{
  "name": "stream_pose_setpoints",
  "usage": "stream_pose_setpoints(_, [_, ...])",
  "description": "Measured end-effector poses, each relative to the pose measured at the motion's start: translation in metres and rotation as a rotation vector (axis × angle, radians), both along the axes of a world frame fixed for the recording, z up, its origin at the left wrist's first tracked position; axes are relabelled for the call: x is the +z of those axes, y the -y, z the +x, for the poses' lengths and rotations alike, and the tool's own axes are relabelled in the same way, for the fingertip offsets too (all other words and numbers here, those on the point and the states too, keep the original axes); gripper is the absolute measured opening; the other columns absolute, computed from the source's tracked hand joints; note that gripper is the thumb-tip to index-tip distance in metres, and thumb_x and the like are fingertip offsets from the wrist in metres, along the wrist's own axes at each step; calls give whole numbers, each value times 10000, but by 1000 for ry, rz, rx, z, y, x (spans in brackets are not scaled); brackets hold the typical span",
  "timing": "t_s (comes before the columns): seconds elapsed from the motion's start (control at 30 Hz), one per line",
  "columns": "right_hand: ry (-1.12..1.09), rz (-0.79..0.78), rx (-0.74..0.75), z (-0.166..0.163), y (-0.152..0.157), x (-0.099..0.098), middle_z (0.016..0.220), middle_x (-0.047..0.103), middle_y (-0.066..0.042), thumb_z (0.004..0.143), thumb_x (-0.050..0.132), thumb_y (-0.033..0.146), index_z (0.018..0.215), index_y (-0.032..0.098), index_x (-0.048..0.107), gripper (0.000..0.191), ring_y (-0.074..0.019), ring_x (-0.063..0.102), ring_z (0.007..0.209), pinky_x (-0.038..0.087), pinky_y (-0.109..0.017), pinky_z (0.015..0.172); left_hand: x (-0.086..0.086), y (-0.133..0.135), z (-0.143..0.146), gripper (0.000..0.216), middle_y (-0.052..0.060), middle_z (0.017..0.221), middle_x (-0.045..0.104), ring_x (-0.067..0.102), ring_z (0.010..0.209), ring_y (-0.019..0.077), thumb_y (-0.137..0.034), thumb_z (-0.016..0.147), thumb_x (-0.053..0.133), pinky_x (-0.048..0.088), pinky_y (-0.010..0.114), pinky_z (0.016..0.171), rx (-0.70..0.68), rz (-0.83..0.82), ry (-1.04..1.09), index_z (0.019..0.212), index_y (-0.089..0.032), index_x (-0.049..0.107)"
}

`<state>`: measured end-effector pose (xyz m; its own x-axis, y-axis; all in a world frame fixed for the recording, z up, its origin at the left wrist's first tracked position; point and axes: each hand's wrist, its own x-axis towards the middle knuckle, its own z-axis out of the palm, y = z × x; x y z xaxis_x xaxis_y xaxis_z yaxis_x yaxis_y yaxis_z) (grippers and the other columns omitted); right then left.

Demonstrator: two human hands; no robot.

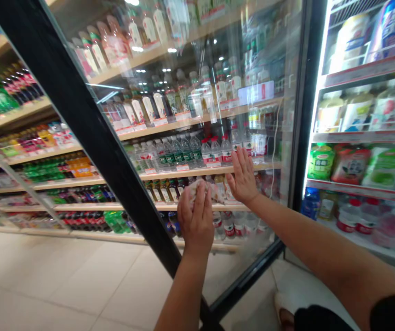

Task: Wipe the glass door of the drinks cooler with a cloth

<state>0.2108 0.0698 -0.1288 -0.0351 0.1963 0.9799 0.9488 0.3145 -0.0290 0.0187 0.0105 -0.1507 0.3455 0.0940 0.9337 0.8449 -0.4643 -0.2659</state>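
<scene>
My left hand point(196, 216) presses a crumpled, light-coloured cloth point(216, 191) against the glass pane point(190, 55) of a cooler door. The fingers curl over the cloth, and part of it sticks out to the right. Just right of it and a little higher, my right hand point(243, 180) lies flat on the same glass, fingers stretched out and holding nothing. A black frame point(90, 124) runs round the pane, and the door stands swung out from the cooler. Reflected lights and smears show on the glass.
Through the glass and to the left, shelves point(52, 184) carry many drink bottles. On the right, the lit cooler point(366, 137) holds more bottles on its racks. Pale floor tiles point(62, 276) lie below. A shoe point(282, 308) shows near the door's lower corner.
</scene>
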Motion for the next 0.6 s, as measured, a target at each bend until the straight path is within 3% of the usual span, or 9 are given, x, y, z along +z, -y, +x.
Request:
stream_pose_setpoints(0.07, [-1,5,1,0,-1,0,1665,94,-96,1018,232,425,1580,208,-49,665,-260,72,1539,211,-519,1216,-2,-4,5,516,77,1451,513,193,1494,235,-105,938,475,271,487,1217,14,6,-20,1445,-190,437])
stream_pose_setpoints(0.2, [-4,-10,-4,-1,-2,-1,1660,127,-100,1017,226,415,1580,211,-51,660,-264,95,1537,208,-527,1215,-63,-3,24,381,50,1443,525,391,1408,175,-100,945,439,294,371,1215,-104,-15,-302,1292,-153,587])
stream_pose_setpoints(0.27, [-1,-15,-12,-1,-2,-1,1660,130,-100,1018,220,413,1580,215,-54,656,-264,100,1536,218,-524,1212,-80,1,25,334,30,1412,559,450,1366,148,-123,947,455,297,331,1210,-124,-27,-339,1226,-167,631])
stream_pose_setpoints(0.33, [-2,-10,-17,-1,-1,-1,1661,124,-98,1018,214,417,1580,217,-56,654,-262,95,1537,223,-519,1211,-71,5,17,342,41,1407,562,432,1380,159,-131,940,483,279,348,1220,-107,-44,-302,1250,-171,620])
stream_pose_setpoints(0.47, [-5,2,-4,0,0,0,1664,105,-96,1019,208,433,1579,223,-54,653,-259,79,1538,220,-521,1212,-24,10,-5,442,48,1402,562,287,1463,182,-117,937,496,206,401,1245,4,-10,-88,1371,-190,535])
stream_pose_setpoints(0.53, [-3,-10,-1,0,0,0,1666,89,-92,1018,207,435,1578,226,-64,656,-261,72,1539,220,-526,1212,-27,13,-8,450,39,1409,554,245,1478,185,-119,943,483,169,408,1254,54,-13,-41,1386,-190,523])
stream_pose_setpoints(0.6, [-6,-21,-4,0,0,1,1668,78,-86,1016,212,435,1577,223,-72,663,-264,66,1539,215,-530,1214,-52,19,-7,453,36,1434,524,257,1472,183,-114,945,462,163,393,1256,57,-46,-106,1390,-178,518])
